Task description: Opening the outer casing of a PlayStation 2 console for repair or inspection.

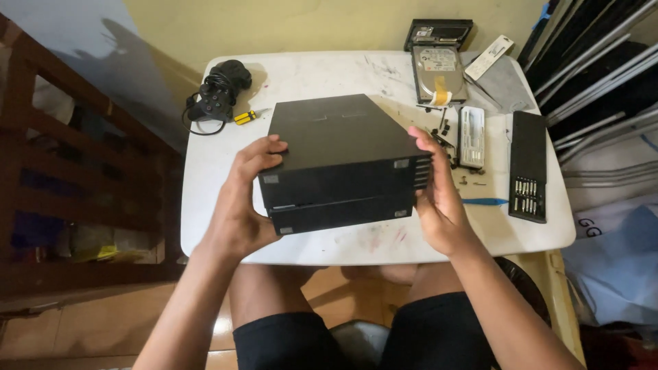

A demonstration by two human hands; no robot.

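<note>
Head view, looking down over the person's lap. White rounded-corner counter (pixel 226 226) is carrying everything, its top scuffed and stained.

Black boxy game console (pixel 343 161) is sitting at the counter's near middle, front face turned toward the person, its near edge just inside the counter's rim. Both hands are bracketing it from the sides, likely to steady or shift a bulky box that one hand could not control.

Left hand (pixel 240 199) is pressing against the console's left end, fingers (pixel 264 147) curling up over the top edge, thumb side low on the wall. Right hand (pixel 439 195) is lying flat against the right end, fingers held together and pointing away, palm on the vented corner. Neither hand is pinching anything; both are clamping by side pressure.

Far right, a long black screwdriver-bit case (pixel 528 166) is lying open with its bits showing, kept within reach. Behind the console, a silver hard drive (pixel 439 74) is lying flat beside a black drive caddy (pixel 439 33), set apart from the body they probably came from. A grey rectangular bit holder (pixel 471 136) is resting just right of the console. At far left, a black game controller (pixel 219 92) with coiled cable is parked out of the way, a yellow-handled small screwdriver (pixel 245 116) just beside it. Tiny dark screws (pixel 442 129) are lying scattered near the right hand, and a blue pry tool (pixel 485 201) is lying on the counter beyond it.
</note>
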